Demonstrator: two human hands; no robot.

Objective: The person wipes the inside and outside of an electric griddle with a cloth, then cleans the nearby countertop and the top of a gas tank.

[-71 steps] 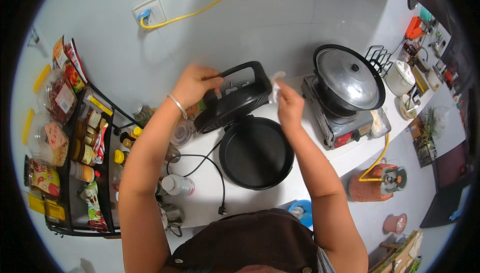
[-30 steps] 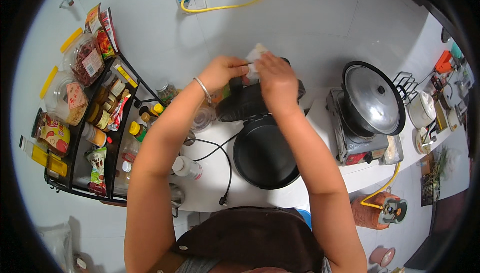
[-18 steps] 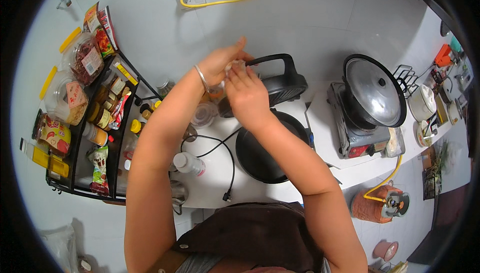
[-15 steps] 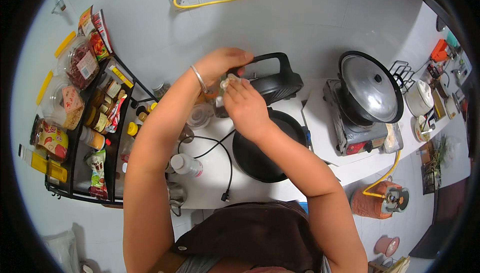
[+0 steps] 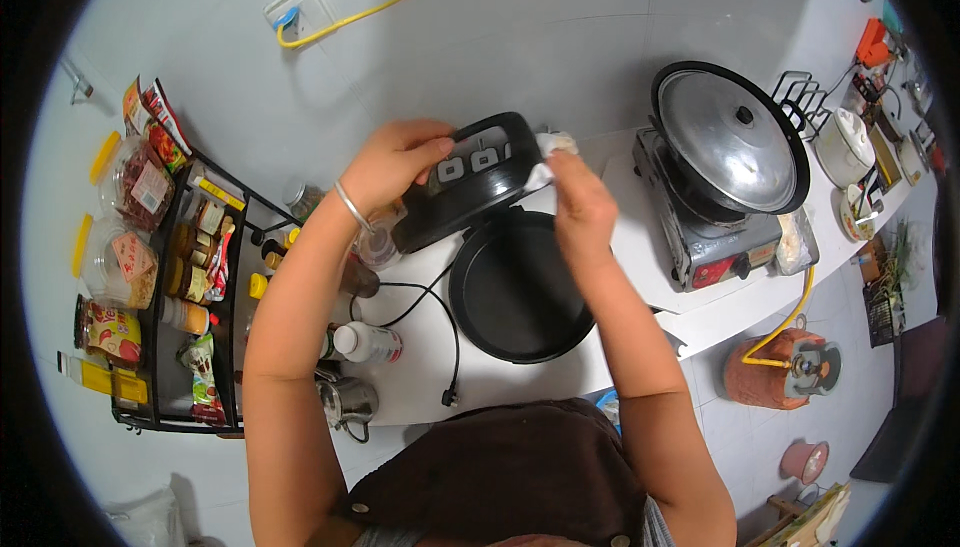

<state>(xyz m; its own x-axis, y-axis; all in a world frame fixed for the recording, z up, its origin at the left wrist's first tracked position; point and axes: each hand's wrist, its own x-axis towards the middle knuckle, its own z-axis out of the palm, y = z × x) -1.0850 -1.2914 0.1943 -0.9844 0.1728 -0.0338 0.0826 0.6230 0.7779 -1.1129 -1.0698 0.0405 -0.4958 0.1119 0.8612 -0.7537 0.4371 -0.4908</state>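
A black electric griddle stands before me, its round pan (image 5: 515, 292) resting on the counter and its lid (image 5: 465, 197) raised and tilted above the far side. My left hand (image 5: 400, 162) is closed on the lid's frame-like handle at its upper left. At the lid's right edge, my right hand (image 5: 585, 202) pinches a crumpled white tissue (image 5: 545, 159) that touches the rim. Fingertips of the right hand are partly hidden by the tissue. From the griddle a black cord (image 5: 457, 337) runs over the counter, its plug (image 5: 451, 397) lying loose near the front edge.
Left of the griddle are a white bottle (image 5: 368, 343), a steel pot (image 5: 350, 402) and a black rack (image 5: 150, 347) of jars and packets. A lidded wok (image 5: 725, 142) sits on a gas stove (image 5: 700, 237) at right. An orange gas cylinder (image 5: 765, 372) stands below.
My right hand with the tissue has moved from the lid's left part to its right edge. The lid has turned, showing more of its top. The view has shifted slightly.
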